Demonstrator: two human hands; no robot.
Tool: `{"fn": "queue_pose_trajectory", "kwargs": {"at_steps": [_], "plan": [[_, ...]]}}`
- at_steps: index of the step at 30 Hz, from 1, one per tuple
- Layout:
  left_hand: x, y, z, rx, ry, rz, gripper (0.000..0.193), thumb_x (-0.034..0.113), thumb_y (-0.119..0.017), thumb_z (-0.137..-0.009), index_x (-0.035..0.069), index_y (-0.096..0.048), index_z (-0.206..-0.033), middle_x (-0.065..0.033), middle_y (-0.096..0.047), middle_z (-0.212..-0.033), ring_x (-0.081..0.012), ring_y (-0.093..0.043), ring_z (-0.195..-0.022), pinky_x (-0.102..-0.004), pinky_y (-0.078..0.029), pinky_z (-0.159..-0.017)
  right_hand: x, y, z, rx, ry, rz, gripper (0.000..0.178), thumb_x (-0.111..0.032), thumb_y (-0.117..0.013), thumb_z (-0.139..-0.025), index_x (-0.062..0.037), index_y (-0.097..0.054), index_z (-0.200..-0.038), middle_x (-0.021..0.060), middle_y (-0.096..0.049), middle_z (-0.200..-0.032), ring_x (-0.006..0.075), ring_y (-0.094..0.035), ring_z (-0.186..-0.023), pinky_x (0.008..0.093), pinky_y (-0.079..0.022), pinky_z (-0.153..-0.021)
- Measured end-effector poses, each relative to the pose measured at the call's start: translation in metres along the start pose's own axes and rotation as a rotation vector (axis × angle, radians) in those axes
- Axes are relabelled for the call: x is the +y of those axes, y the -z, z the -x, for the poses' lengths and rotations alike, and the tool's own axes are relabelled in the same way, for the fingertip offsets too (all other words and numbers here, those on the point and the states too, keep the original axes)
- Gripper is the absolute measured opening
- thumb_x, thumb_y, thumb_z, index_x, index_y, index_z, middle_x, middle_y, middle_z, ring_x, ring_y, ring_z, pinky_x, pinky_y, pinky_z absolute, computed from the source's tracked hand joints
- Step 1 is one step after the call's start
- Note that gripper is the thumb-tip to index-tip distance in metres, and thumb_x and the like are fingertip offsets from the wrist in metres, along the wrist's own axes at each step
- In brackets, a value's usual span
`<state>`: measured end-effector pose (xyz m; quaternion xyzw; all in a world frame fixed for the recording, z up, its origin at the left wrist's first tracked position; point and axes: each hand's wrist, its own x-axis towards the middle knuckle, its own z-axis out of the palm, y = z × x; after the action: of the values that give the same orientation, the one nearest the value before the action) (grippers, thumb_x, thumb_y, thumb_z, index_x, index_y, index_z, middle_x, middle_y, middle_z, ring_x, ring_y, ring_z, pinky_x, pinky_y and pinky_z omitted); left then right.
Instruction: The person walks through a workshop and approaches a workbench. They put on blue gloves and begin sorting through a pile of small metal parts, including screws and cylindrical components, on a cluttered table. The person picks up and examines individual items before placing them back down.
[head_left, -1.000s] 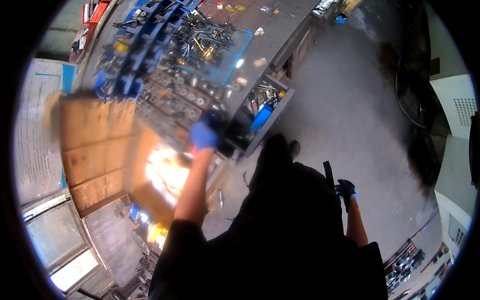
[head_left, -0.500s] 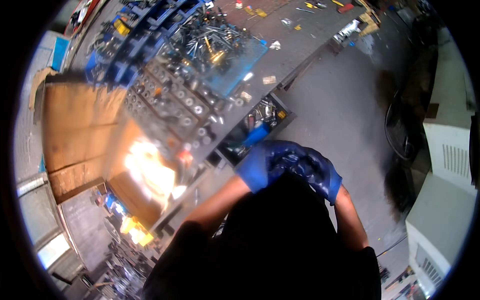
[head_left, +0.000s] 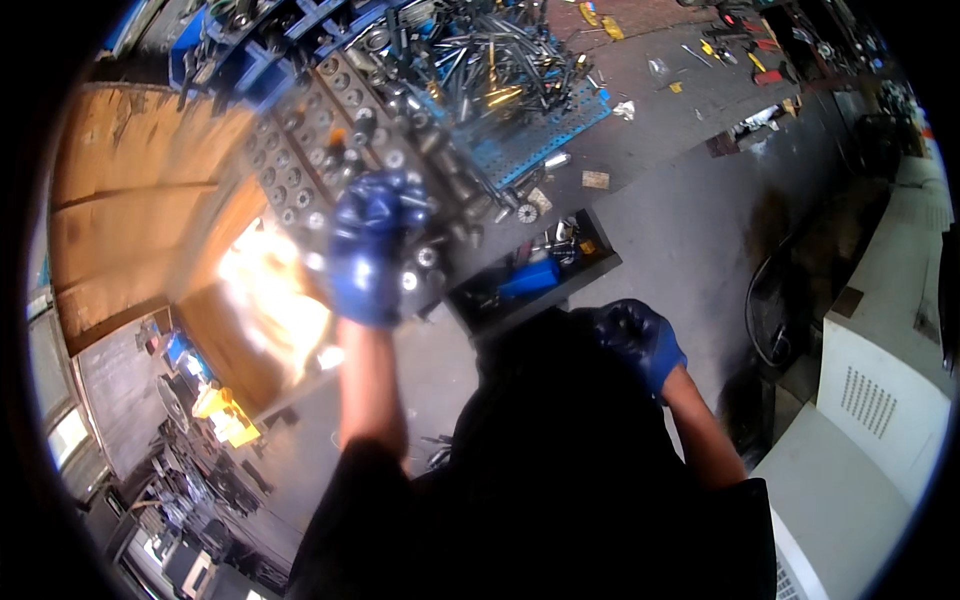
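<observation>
Left hand (head_left: 372, 245) over collets (head_left: 395, 158), contact unclear

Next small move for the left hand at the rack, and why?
Probably hold the left hand steady and check its fingers: they look curled over the rack of round metal parts, and blur hides whether they grip one.

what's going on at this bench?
A person in blue gloves is at a cluttered bench. The left hand, fingers curled, is over rows of round metal parts; blur hides whether it grips one. The right hand is curled close to the body; nothing can be made out in it. Between the hands, a drawer stands open with a blue item and small parts inside. Beyond, a blue tray carries a heap of metal pieces.
</observation>
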<state>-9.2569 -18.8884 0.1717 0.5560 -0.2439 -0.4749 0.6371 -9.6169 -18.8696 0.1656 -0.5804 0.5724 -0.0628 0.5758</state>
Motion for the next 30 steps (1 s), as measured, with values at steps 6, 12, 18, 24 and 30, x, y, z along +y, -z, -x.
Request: {"fn": "queue_pose_trajectory", "kwargs": {"at_steps": [6, 12, 18, 24, 30], "plan": [[-0.005, 0.026, 0.019, -0.189, 0.075, -0.058, 0.019, 0.014, -0.066, -0.098, 0.002, -0.069, -0.113, -0.0126, -0.073, -0.103, -0.0215, -0.071, -0.097, -0.0356, -0.059, -0.087, 0.011, -0.003, -0.079, 0.102, -0.002, 0.111, 0.034, -0.013, -0.069, -0.098, -0.007, -0.066, -0.131, 0.0151, -0.072, -0.118, 0.0263, -0.071, -0.105, 0.0358, -0.057, -0.092], [-0.032, -0.019, 0.062, -0.435, 0.127, 0.033, 0.026, -0.015, -0.067, -0.089, -0.003, -0.07, -0.112, -0.0135, -0.071, -0.112, -0.0221, -0.071, -0.103, -0.0344, -0.061, -0.093, -0.018, -0.021, -0.144, 0.331, 0.447, 0.489, 0.043, -0.017, -0.072, -0.091, -0.0079, -0.066, -0.133, 0.0216, -0.07, -0.122, 0.0398, -0.068, -0.113, 0.0426, -0.054, -0.101], [-0.036, -0.06, 0.077, -0.288, 0.137, 0.101, 0.019, 0.004, -0.071, -0.094, -0.002, -0.07, -0.111, -0.0126, -0.072, -0.109, -0.0208, -0.07, -0.1, -0.0345, -0.059, -0.09, -0.006, -0.018, -0.188, 0.305, 0.8, 0.549, 0.04, -0.006, -0.066, -0.091, -0.0066, -0.063, -0.131, 0.0204, -0.069, -0.121, 0.0399, -0.068, -0.108, 0.0469, -0.054, -0.097], [-0.03, -0.1, 0.071, -0.242, 0.133, 0.055, 0.02, 0.002, -0.072, -0.092, -0.002, -0.071, -0.111, -0.0109, -0.073, -0.11, -0.0187, -0.07, -0.101, -0.0325, -0.058, -0.091, -0.007, -0.009, -0.187, 0.269, 0.778, 0.509, 0.044, -0.003, -0.061, -0.094, -0.0114, -0.059, -0.138, 0.0209, -0.064, -0.129, 0.042, -0.065, -0.114, 0.049, -0.053, -0.097], [-0.059, -0.136, 0.065, -0.144, 0.055, -0.106, 0.024, -0.005, -0.068, -0.092, 0.001, -0.072, -0.115, -0.0096, -0.074, -0.111, -0.0162, -0.07, -0.099, -0.0301, -0.058, -0.089, -0.007, 0.04, -0.16, -0.006, 0.599, 0.341, 0.038, -0.022, -0.063, -0.101, -0.0104, -0.062, -0.137, 0.0168, -0.068, -0.129, 0.0342, -0.067, -0.116, 0.0413, -0.054, -0.096]]}}
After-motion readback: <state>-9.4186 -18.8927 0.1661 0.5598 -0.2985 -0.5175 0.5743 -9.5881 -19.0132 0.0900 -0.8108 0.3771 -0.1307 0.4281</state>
